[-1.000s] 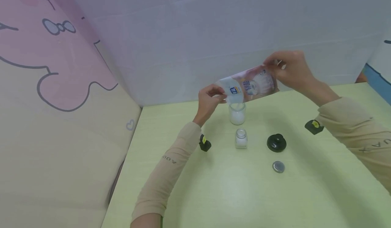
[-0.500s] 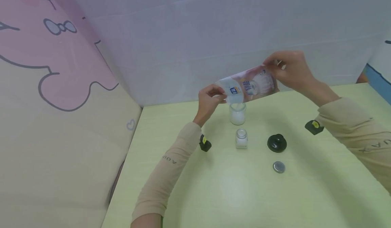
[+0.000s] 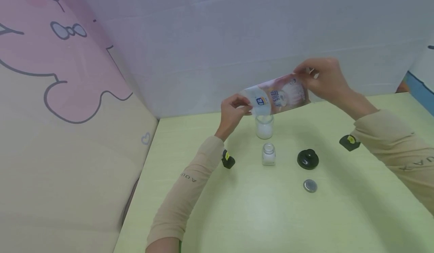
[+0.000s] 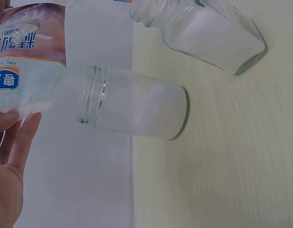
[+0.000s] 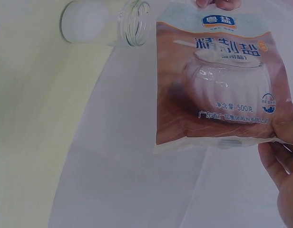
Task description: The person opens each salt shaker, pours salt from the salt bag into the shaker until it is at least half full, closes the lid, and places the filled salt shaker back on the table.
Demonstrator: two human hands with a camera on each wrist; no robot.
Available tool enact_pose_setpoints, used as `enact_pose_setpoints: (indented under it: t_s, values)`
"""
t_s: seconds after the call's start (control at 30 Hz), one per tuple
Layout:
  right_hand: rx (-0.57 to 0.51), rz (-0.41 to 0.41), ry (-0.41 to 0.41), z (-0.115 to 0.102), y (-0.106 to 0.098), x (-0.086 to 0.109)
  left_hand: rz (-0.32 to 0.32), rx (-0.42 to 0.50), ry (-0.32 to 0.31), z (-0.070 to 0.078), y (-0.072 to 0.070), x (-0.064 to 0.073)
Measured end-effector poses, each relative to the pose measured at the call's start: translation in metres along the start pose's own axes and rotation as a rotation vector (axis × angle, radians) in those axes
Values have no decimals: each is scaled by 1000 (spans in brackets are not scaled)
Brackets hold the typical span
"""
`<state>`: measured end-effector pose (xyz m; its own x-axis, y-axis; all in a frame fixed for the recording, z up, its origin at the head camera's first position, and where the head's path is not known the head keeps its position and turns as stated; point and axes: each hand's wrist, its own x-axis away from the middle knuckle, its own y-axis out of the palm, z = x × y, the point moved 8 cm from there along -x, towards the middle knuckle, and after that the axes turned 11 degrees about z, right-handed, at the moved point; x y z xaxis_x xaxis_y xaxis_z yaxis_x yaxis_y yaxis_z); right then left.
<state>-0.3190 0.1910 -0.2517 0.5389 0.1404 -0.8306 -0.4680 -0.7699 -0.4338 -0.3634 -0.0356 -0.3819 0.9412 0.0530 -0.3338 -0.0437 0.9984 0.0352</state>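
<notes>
A printed salt bag [image 3: 283,94], brown and pale blue, is held tilted in the air by both hands. My left hand [image 3: 232,113] pinches its lower, pale end, while my right hand [image 3: 323,77] grips a corner of the raised end. Just below the lower end stands a wide glass jar [image 3: 264,129], lidless and partly filled with white salt. In the left wrist view the bag's lower edge is close to the mouth of this jar [image 4: 137,104]; whether grains are falling is hard to tell. A smaller open glass jar [image 3: 269,158] holding white salt stands nearer me.
On the light green table [image 3: 264,223], a black knobbed lid [image 3: 307,159] lies right of the small jar, with a round metal cap [image 3: 310,186] nearer me. Black devices with yellow stickers show beside the left wrist [image 3: 228,159] and right wrist. A pale cloth wall [image 3: 203,57] rises behind.
</notes>
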Motion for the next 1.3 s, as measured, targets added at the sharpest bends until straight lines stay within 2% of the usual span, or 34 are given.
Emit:
enact_pose_setpoints:
  t_s: [0.77, 1.1, 1.3]
  values:
    - [-7, -3, -9, 2, 4, 2, -3, 7, 6, 0, -2, 0]
    - [-21, 17, -9, -2, 3, 1, 0, 22, -13, 0, -2, 0]
    - [-21, 18, -2, -2, 3, 1, -19, 34, -15, 8, -2, 3]
